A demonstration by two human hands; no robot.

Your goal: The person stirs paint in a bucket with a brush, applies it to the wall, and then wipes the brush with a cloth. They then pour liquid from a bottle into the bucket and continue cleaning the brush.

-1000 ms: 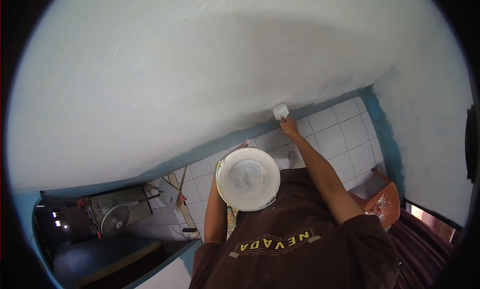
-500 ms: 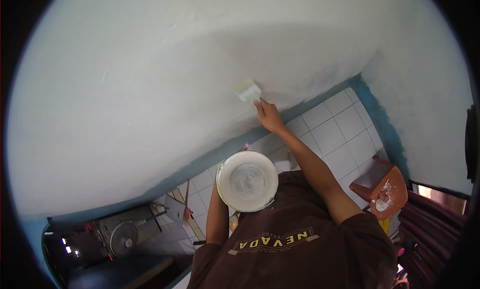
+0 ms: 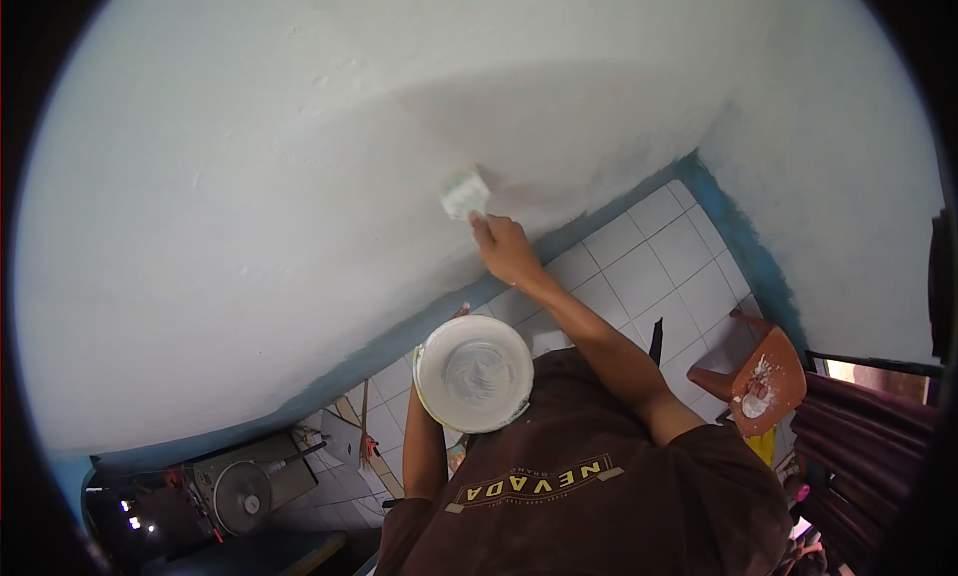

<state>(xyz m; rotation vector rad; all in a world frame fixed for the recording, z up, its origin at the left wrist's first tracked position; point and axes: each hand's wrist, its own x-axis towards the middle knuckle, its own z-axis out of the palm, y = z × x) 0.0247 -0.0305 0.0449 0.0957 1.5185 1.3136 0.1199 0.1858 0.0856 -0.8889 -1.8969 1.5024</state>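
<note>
My right hand (image 3: 509, 249) is closed around the handle of a wide paintbrush (image 3: 465, 191), whose pale bristles lie against the white wall (image 3: 329, 207). Below it, my left hand (image 3: 463, 309) supports a round white bucket (image 3: 427, 377) close to my chest. Only a fingertip shows past the bucket's far rim; the rest of that hand is hidden behind the bucket. White paint streaks mark the bucket's bottom.
A blue band (image 3: 399, 322) runs along the wall's base, above white floor tiles (image 3: 639, 267). To the right stands a paint-spattered orange chair (image 3: 783, 377) beside a dark red curtain (image 3: 858, 426). A fan (image 3: 241, 498) is at lower left.
My right hand has moved the paintbrush left and slightly down across the wall. The whole view has shifted a little, with the bucket now further left and lower.
</note>
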